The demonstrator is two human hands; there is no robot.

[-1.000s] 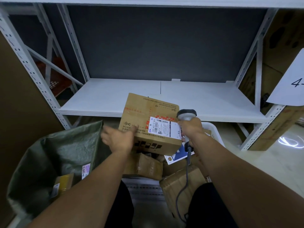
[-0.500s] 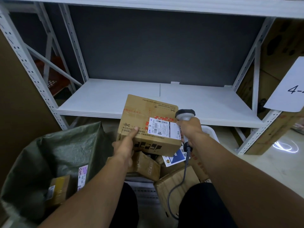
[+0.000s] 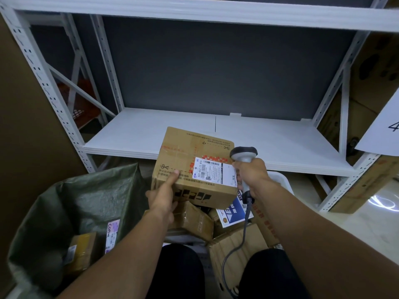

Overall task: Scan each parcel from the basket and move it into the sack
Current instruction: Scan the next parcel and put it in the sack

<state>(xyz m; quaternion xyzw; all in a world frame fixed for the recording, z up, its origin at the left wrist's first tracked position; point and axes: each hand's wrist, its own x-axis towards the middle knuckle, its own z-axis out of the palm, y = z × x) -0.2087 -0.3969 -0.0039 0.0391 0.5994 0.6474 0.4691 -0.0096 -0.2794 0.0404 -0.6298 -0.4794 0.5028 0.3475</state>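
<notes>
Right then, the parcel [image 3: 190, 169], a brown cardboard box printed with dashed cutting lines and a scissors mark, was held up in front of the person, above the basket [image 3: 281, 180] and level with the front edge of the white shelf [image 3: 140, 134]. The left hand [image 3: 162, 197] had it by the near left corner, its grip clamped on the box with the thumb laid flat along the top face and the fingers curled underneath. A white shipping label [image 3: 213, 171] with barcodes sat on the top face toward the right edge. The right hand [image 3: 250, 175] was just beside that edge, its grip closed round the handle of a grey scanner [image 3: 244, 155], whose dark-capped head stood up above the fist near the box's far right corner; whether the knuckles actually touched the cardboard I could not tell. The scanner's cable [image 3: 241, 238] hung down in a loop between the person's dark-clad knees. Under the held box, the basket carried a small brown box [image 3: 194, 219], a blue-and-white envelope [image 3: 233, 212] and a corrugated carton [image 3: 235, 244], all packed close together. To the left stood the green woven sack [image 3: 86, 201] with its mouth open, and inside lay a yellow-taped box [image 3: 81, 251] beside a pale packet [image 3: 112, 231] bearing a purple-topped label. At the right edge hung a white paper sign [image 3: 384, 130] with a handwritten figure.
</notes>
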